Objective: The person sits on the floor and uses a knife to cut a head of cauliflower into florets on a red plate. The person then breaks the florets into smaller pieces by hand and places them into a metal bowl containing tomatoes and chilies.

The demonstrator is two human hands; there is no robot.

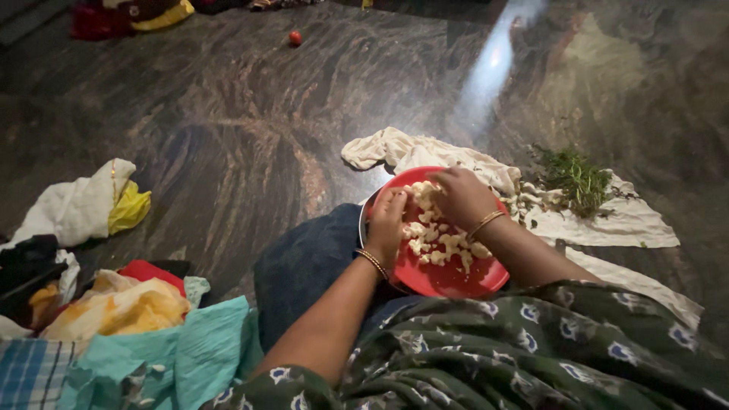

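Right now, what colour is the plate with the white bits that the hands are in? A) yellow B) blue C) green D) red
D: both the left hand and the right hand rest in a red plate holding pale white pieces.

We read this as a home interior: polished dark stone floor (228, 144), loose heaps of clothing (114, 304), food prepared at floor level on a spread cloth (623, 220), stray tomato (295, 37).

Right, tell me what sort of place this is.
Probably a home: someone sits on a polished stone floor, both hands in a red plate of pale vegetable pieces, with heaped clothes beside them.
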